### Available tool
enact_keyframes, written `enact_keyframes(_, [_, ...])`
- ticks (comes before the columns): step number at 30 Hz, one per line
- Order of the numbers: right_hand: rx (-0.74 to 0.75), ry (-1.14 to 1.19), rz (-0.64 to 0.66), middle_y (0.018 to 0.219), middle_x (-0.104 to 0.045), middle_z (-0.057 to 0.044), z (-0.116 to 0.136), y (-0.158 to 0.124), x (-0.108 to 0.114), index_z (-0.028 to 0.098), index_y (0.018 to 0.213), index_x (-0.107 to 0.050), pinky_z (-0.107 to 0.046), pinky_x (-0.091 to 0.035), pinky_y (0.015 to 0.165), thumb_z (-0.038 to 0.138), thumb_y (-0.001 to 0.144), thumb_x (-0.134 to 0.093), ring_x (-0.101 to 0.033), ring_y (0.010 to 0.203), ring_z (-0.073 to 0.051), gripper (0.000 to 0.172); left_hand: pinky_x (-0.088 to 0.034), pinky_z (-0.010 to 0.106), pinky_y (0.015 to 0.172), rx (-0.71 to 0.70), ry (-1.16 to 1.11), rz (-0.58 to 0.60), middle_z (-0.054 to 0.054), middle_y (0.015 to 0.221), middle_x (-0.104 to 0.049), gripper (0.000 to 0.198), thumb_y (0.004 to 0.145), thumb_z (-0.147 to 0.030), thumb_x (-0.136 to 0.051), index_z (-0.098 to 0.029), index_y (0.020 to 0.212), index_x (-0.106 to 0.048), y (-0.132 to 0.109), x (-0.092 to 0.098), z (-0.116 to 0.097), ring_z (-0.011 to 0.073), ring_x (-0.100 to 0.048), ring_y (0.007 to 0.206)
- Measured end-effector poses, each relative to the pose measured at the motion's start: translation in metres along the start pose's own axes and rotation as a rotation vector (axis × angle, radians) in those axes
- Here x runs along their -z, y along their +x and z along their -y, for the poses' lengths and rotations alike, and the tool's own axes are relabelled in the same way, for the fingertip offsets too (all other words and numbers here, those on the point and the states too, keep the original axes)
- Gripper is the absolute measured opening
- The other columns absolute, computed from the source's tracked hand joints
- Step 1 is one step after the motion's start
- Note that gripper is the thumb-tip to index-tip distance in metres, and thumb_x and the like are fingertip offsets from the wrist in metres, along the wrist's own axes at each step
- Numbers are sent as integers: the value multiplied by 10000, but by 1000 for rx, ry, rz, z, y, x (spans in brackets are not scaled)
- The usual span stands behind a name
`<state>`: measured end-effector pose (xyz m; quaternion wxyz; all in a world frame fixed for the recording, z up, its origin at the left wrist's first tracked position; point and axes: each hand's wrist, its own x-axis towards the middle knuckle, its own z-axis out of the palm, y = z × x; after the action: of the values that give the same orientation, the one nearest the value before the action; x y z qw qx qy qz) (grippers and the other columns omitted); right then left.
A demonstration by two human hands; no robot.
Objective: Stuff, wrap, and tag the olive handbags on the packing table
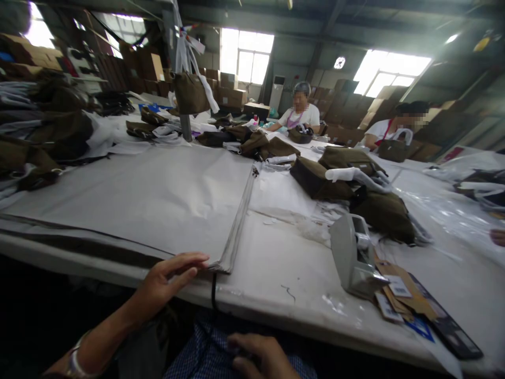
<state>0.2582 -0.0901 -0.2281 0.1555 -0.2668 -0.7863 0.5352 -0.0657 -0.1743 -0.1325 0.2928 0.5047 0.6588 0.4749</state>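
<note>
A stack of large white paper sheets (169, 195) lies along the front of the table. My left hand (169, 279) is at its near right corner, fingers stretched out and thumb a little apart, with the fingertips at the sheets' edge. A dark strap or cord (214, 289) hangs over the table edge just below that corner. Lower down, in front of the checked cloth at my lap, is my right hand (264, 355). It is blurred and partly cut off by the frame, and whether anything lies between its fingers cannot be made out.
A grey tape dispenser (351, 252) stands on the right, beside brown cards (406, 289) and a dark phone-like object (445, 316). Olive bags (355, 184) lie behind. One bag (192, 93) hangs from a post. Two people (302, 113) work across the table; another hand shows at far right.
</note>
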Motion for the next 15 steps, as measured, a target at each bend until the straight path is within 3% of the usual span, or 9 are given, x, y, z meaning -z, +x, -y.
enact_keyframes(3, [10, 11, 162, 1394, -649, -45, 2, 18, -30, 346, 1378, -632, -450, -447, 1135, 283, 904, -667, -596, 1308, -272, 479, -618, 467, 865, 334, -372, 67, 140, 914, -794, 691, 891, -769, -457, -173, 978, -796, -50, -5, 10, 331, -757, 898])
enact_keyframes(6, [64, -123, 371, 1443, -609, -68, 15, 51, -61, 297, 1465, -545, -392, -450, 1121, 195, 893, -630, -585, 1316, -265, 587, -600, 524, 853, 573, -309, 182, 137, 671, -754, 879, 845, -871, -233, -203, 839, -805, -102, -16, 27, 351, -759, 793])
enact_keyframes(8, [102, -183, 458, 1373, -657, -80, 22, 77, -87, 269, 1439, -569, -353, -504, 1039, 163, 872, -622, -643, 1219, -268, 580, -585, 537, 886, 651, -242, 213, 115, 619, -737, 865, 814, -890, -233, -244, 810, -808, -124, -17, 34, 348, -758, 778])
enact_keyframes(10, [164, -199, 581, 1229, -731, -38, 25, 100, -115, 267, 1314, -667, -288, -538, 930, 159, 837, -659, -697, 1070, -239, 489, -583, 522, 906, 691, -204, 197, 98, 645, -749, 793, 770, -901, -355, -262, 858, -817, -136, -8, 41, 344, -758, 803])
enact_keyframes(13, [235, -208, 791, 1035, -777, 78, 22, 120, -150, 332, 1177, -738, -173, -526, 797, 218, 864, -687, -724, 896, -149, 336, -607, 466, 877, 734, -149, 89, 87, 724, -768, 763, 701, -897, -517, -240, 950, -815, -144, 14, 58, 332, -757, 817])
enact_keyframes(15, [211, -250, 816, 1068, -778, 81, 14, 123, -161, 355, 1235, -712, -185, -530, 801, 246, 875, -689, -731, 931, -160, 377, -619, 441, 858, 743, -98, 18, 88, 777, -776, 808, 667, -919, -540, -227, 987, -807, -150, 26, 75, 329, -759, 851])
